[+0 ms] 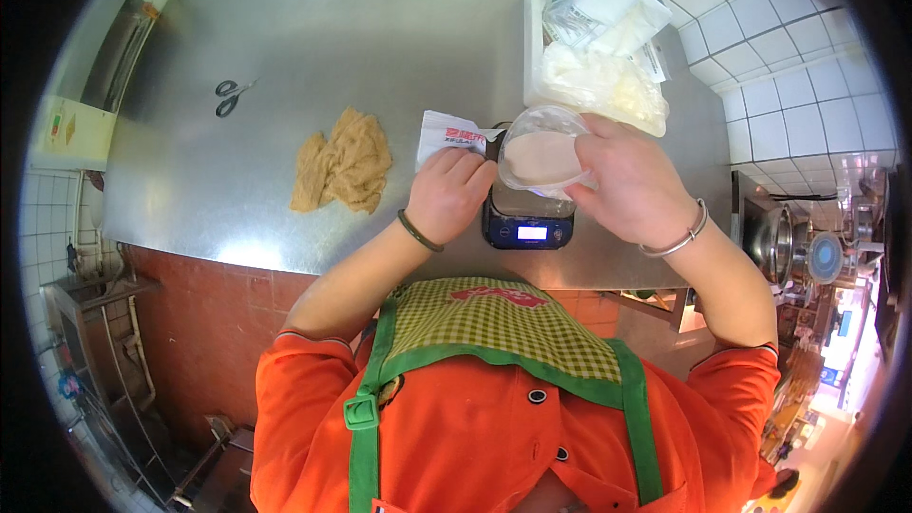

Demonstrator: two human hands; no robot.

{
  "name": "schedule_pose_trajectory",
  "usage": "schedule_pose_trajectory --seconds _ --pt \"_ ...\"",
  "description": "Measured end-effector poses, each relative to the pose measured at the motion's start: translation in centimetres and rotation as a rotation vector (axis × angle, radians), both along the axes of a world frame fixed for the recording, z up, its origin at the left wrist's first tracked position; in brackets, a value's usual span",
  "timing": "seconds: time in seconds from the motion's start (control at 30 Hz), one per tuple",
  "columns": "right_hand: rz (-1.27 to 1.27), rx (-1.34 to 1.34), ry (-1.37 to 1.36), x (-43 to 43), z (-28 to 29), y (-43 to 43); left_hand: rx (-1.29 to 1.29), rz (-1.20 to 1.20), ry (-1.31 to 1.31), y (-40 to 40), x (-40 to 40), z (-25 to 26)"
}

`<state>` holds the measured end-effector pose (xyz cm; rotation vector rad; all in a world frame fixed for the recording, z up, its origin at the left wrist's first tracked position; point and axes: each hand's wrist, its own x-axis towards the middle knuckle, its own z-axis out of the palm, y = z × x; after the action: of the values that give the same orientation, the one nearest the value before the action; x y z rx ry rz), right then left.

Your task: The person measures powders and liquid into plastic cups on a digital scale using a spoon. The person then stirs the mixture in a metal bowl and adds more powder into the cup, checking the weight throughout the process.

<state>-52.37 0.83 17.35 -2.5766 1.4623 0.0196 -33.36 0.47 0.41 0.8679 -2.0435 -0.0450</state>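
My right hand grips the rim of a clear plastic bowl from its right side. The bowl is tilted above a black digital scale with a lit display, and hides part of its plate. Pale beige powder lies in the bowl. Just left of the scale, my left hand holds the lower edge of a white packet with red print. The fingers cover the packet's lower part, and its right corner reaches toward the bowl.
A crumpled tan cloth and black-handled scissors lie left on the steel table. A white foam box with several plastic bags stands behind the bowl. Tiled wall borders the right side.
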Motion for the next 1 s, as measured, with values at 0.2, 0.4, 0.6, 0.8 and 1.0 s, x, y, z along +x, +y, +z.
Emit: schedule_pose_trajectory --seconds 0.2,0.4,0.6,0.8,1.0 --pt "0.01 0.015 0.008 0.1 -0.1 -0.2 0.01 -0.002 0.001 -0.1 0.1 -0.2" --pt "0.026 -0.011 0.035 0.2 -0.1 -0.6 0.043 -0.007 0.0 -0.1 0.2 -0.3" --pt "0.042 0.021 0.056 0.7 0.2 -0.7 0.053 0.003 0.014 0.0 0.1 -0.6" --pt "0.034 0.02 0.018 0.2 -0.2 -1.0 0.054 0.008 0.043 0.1 0.0 -0.5" --pt "-0.052 0.101 0.0 -1.0 -0.7 -0.4 0.068 0.007 0.012 0.2 0.1 -0.2"
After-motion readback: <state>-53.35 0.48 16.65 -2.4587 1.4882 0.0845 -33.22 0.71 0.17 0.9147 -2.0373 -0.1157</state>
